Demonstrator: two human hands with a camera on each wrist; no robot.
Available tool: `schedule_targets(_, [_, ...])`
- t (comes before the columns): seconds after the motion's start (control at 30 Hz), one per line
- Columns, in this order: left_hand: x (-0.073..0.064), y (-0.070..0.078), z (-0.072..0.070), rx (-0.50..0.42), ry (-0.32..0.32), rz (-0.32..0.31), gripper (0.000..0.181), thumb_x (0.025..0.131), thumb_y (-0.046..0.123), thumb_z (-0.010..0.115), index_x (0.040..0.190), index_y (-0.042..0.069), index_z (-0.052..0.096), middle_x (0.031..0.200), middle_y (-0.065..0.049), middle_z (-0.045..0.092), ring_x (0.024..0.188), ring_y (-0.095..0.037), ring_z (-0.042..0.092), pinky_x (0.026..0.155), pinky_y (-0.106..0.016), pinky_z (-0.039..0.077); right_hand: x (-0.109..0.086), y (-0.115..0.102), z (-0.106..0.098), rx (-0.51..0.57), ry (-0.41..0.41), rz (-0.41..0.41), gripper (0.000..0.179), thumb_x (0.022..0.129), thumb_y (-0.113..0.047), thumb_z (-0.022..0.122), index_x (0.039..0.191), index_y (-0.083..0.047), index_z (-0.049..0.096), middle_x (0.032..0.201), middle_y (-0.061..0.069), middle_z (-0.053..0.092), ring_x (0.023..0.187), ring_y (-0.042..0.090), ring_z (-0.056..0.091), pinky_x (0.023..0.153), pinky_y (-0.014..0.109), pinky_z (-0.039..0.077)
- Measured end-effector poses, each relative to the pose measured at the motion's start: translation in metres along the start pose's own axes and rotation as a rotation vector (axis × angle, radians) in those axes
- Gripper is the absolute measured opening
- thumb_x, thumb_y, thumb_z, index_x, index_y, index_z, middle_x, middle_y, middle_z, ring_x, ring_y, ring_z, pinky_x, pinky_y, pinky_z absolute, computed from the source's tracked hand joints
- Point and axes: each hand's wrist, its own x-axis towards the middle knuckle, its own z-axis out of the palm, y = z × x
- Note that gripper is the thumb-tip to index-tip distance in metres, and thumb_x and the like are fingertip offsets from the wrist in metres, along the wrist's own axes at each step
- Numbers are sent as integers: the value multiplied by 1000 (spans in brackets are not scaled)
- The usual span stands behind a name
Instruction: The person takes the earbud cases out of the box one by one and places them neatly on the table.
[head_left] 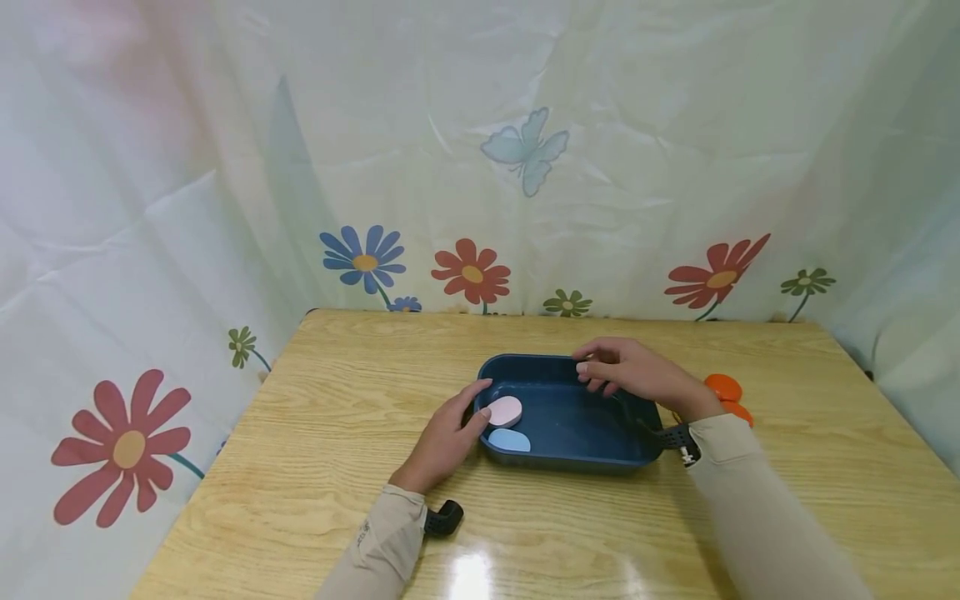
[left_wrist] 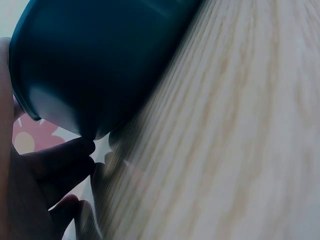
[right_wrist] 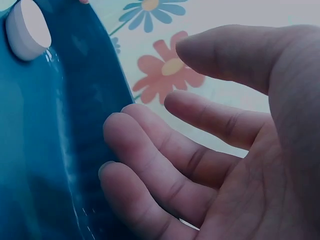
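Observation:
A dark blue rectangular tray [head_left: 570, 460] stands on the table. My left hand [head_left: 444, 440] holds its left end, with the thumb and index fingertip over the rim and other fingers along the outer wall. Inside, near that thumb, lies a pale pink oval block [head_left: 506, 411], seen also as a pale block [right_wrist: 29, 31] in the right wrist view. Beside it is a light blue rounded piece [head_left: 509, 440]. Over the tray's far right part hovers my right hand [head_left: 637, 367], fingers loosely bent and thumb apart, nothing between them.
Two round orange objects [head_left: 723, 387] lie on the wooden table [head_left: 360, 375] right of the tray, partly behind my right forearm. A flowered curtain [head_left: 615, 167] hangs beyond the table's back edge.

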Motion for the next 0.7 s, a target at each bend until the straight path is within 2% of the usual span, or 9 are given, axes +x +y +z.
schedule_targets(0.23, [0, -2, 1, -2, 1, 1, 50, 105, 44, 47, 153, 30, 43, 154, 5, 42, 142, -18, 38, 116, -47, 32, 20, -1, 13, 37, -74, -18, 50, 101, -31, 62, 136, 3, 55, 111, 23, 65, 97, 30, 67, 81, 43, 58])
schedule_targets(0.5, [1, -3, 1, 1, -3, -10, 49, 105, 40, 47, 153, 31, 43, 154, 7, 42, 142, -16, 37, 116, -45, 32, 44, 2, 28, 31, -168, -17, 49, 102, -33, 60, 134, 4, 56, 109, 17, 69, 93, 28, 68, 79, 41, 59])
schedule_targets(0.7, [1, -3, 1, 3, -4, -15, 48, 105, 42, 47, 152, 32, 43, 154, 5, 43, 142, -16, 38, 116, -45, 31, 55, -2, 40, 2, -231, -9, 47, 100, -31, 63, 133, 2, 57, 107, 12, 68, 92, 25, 67, 77, 39, 58])
